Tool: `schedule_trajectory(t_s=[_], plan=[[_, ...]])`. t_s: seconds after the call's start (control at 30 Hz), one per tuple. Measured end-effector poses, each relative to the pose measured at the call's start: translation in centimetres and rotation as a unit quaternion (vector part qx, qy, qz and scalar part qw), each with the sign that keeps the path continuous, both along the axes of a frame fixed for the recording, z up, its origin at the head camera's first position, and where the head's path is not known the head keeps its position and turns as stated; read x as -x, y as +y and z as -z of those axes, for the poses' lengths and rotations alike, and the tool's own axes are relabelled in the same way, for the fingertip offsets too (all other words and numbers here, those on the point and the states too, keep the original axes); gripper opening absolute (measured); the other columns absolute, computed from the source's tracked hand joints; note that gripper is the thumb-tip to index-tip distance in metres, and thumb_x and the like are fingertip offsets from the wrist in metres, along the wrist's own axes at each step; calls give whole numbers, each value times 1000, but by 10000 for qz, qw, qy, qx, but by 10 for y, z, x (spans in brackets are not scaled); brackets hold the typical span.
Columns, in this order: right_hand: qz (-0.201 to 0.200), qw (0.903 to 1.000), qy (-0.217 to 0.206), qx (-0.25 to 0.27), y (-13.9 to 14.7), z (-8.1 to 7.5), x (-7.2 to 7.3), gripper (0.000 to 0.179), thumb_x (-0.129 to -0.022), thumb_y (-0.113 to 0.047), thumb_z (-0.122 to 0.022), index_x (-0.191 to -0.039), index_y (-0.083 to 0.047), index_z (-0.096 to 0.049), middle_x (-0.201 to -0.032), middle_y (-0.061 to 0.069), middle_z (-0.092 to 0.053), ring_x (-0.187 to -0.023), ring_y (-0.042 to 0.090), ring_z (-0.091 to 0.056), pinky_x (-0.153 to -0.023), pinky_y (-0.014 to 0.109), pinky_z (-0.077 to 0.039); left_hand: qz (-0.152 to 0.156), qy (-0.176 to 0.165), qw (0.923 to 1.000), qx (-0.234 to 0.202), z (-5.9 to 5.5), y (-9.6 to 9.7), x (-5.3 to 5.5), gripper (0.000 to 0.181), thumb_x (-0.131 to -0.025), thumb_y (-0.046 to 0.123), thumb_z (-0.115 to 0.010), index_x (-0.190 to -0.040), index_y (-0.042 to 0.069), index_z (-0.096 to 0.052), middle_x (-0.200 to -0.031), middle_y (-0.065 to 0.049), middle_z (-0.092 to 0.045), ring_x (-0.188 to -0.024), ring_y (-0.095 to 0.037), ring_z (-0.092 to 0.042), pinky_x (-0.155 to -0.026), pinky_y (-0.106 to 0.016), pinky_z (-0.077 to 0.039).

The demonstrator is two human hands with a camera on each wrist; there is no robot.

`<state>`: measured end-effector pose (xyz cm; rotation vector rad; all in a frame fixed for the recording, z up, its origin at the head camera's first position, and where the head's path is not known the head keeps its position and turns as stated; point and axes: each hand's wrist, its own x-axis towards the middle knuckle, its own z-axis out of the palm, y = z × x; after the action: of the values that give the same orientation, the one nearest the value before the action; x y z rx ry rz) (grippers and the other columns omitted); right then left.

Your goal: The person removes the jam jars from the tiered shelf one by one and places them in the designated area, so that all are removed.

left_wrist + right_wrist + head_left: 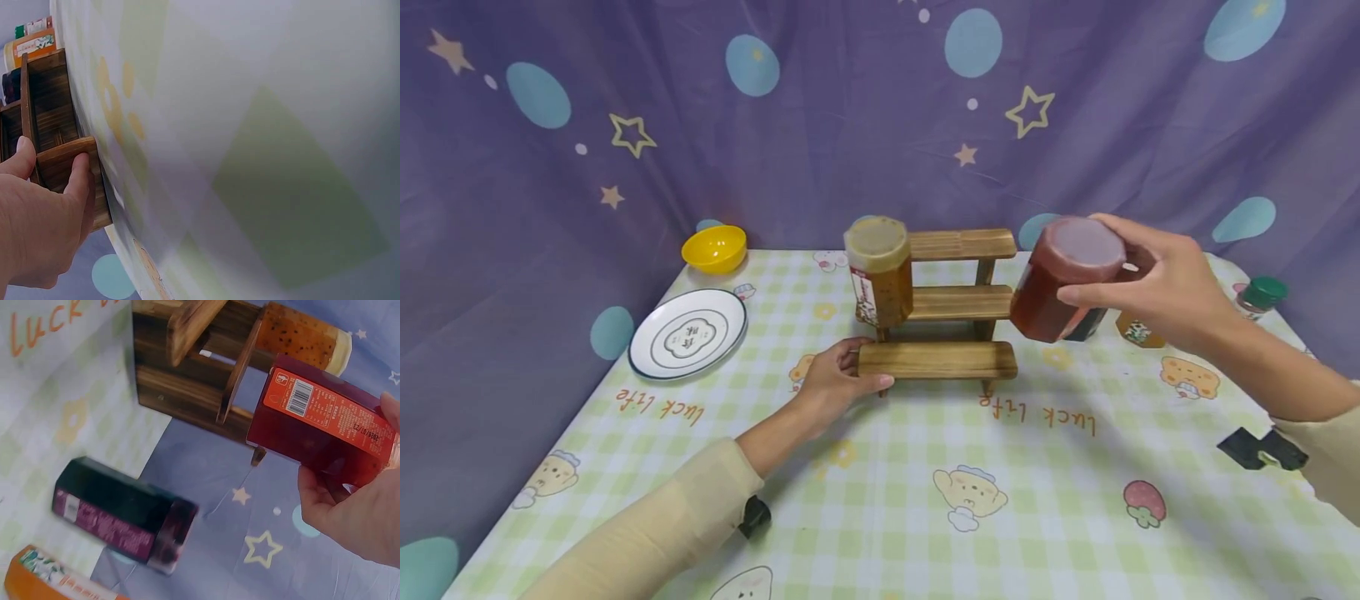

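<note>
A three-step wooden rack (pixel 955 300) stands mid-table. An amber jar (pixel 880 273) with a pale lid sits on its middle step at the left. My left hand (pixel 838 379) grips the left end of the lowest step (pixel 69 164), thumb and fingers curled around the board. My right hand (pixel 1157 279) holds a dark red jar (pixel 1063 279) tilted in the air just right of the rack's middle step; its red label (pixel 325 412) shows in the right wrist view, with the rack (pixel 187 369) behind it.
A yellow bowl (pixel 714 247) and a white plate (pixel 688 333) lie at the left back. A dark jar (pixel 122 515), an orange jar (pixel 1138 332) and a green-capped bottle (pixel 1261 297) are at the right. A purple curtain hangs behind the checked tablecloth (pixel 925 500).
</note>
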<state>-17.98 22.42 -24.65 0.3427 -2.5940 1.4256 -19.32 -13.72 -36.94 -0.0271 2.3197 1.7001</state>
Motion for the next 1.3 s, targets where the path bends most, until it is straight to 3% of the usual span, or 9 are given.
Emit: schedule_trajectory(t_s=[0.27, 0.77, 0.9, 0.97, 1.07, 1.13, 1.2, 1.3], plan=[[112, 9996, -2, -261, 19, 8, -8, 61, -78, -21, -82, -133, -24, -56, -112, -1, -62, -95, 1, -63, -64, 18, -53, 1, 6, 10000, -2, 0, 0, 0, 76, -77, 23, -83, -142, 18, -46, -154, -7, -33, -139, -28, -33, -108, -46, -37], [348, 9986, -16, -394, 38, 42, -15, 69, -76, -20, -84, -138, -23, -53, -113, -6, -61, -92, -6, -62, -69, 11, -51, -34, -2, 10000, -85, 0, 1, -1, 75, -77, 21, -83, -142, 16, -46, -152, -6, -35, -138, -27, -34, -108, -46, -37], [431, 9986, -126, -294, 41, 51, -16, 73, -76, -20, -84, -141, -18, -51, -111, -11, -61, -91, -9, -61, -70, 9, -50, -24, -12, 9999, -126, -1, 1, -2, 75, -77, 19, -83, -142, 17, -47, -152, -6, -35, -139, -26, -34, -108, -45, -37], [509, 9978, -209, -358, 43, 55, -16, 78, -76, -22, -84, -144, -18, -47, -109, -16, -60, -90, -12, -60, -64, 13, -51, -36, -26, 9999, -144, -1, 1, -2, 74, -77, 19, -83, -142, 17, -47, -152, -6, -35, -138, -26, -34, -108, -45, -37], [592, 9966, -371, -447, 45, 62, -16, 84, -75, -25, -85, -147, -19, -42, -111, -15, -60, -90, -14, -58, -57, 20, -50, -46, -16, 9999, -114, 0, 1, -2, 74, -77, 19, -83, -142, 17, -47, -152, -6, -36, -138, -26, -35, -109, -45, -37], [561, 9963, -455, -462, 46, 66, -17, 85, -76, -27, -84, -149, -18, -40, -117, -7, -60, -91, -14, -57, -57, 21, -51, -36, 20, 9999, -91, 0, 1, -1, 74, -77, 20, -83, -141, 17, -47, -152, -7, -35, -138, -27, -34, -109, -46, -37], [541, 9963, -500, -438, 46, 71, -16, 84, -76, -27, -84, -147, -18, -42, -120, -1, -59, -93, -14, -56, -61, 18, -51, -28, 49, 10000, -74, 0, 1, -1, 74, -77, 20, -83, -141, 17, -47, -152, -8, -35, -139, -28, -34, -109, -46, -36], [517, 9965, -510, -417, 46, 80, -16, 81, -76, -27, -84, -146, -17, -44, -120, -5, -59, -95, -15, -55, -66, 14, -51, -13, 77, 10000, -45, 1, 1, -1, 74, -77, 21, -83, -141, 17, -47, -152, -9, -36, -138, -29, -35, -108, -47, -37]])
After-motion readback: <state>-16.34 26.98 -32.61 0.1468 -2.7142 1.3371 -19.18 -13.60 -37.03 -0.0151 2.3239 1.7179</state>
